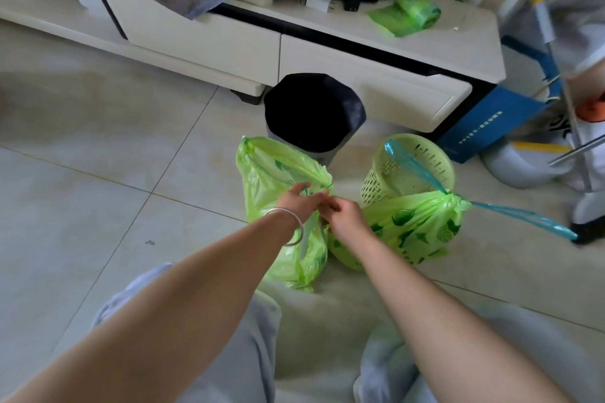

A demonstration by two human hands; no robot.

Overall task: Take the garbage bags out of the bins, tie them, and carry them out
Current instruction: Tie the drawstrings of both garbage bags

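Bag in hand: the untied translucent green plastic garbage bag stands on the tiled floor, just in front of the black plastic bin.
Grip: our left hand and right hand meet at its gathered neck, fingers curled and pinching the thin drawstring there.
Key relation: the neck lies straight ahead of both hands, the bag's long axis upright below them; we judge the left hand nearer.
Other bag: the tied green leaf-printed bag with blue drawstrings lies right, against the pale green perforated basket.
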